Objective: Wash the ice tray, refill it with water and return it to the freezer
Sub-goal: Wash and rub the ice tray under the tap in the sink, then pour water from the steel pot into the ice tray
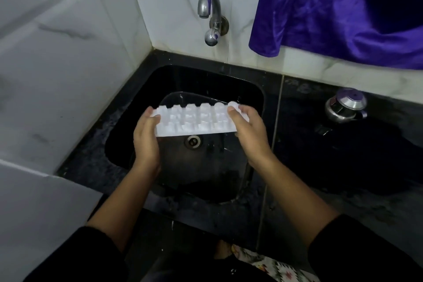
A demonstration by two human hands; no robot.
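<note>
A white plastic ice tray (pixel 194 120) is held upside down over the black sink (pixel 142 107), its cube bumps facing up. My left hand (pixel 146 139) grips its left end and my right hand (pixel 249 131) grips its right end, thumb on top. The tray hangs level above the drain (pixel 193 141). A chrome tap (pixel 210 14) juts from the tiled wall behind the sink, with no water running from it.
A steel lidded pot (pixel 345 105) stands on the dark wet counter to the right of the sink. A purple cloth (pixel 338 11) hangs over the wall at the upper right. White tiled walls close in on the left and behind.
</note>
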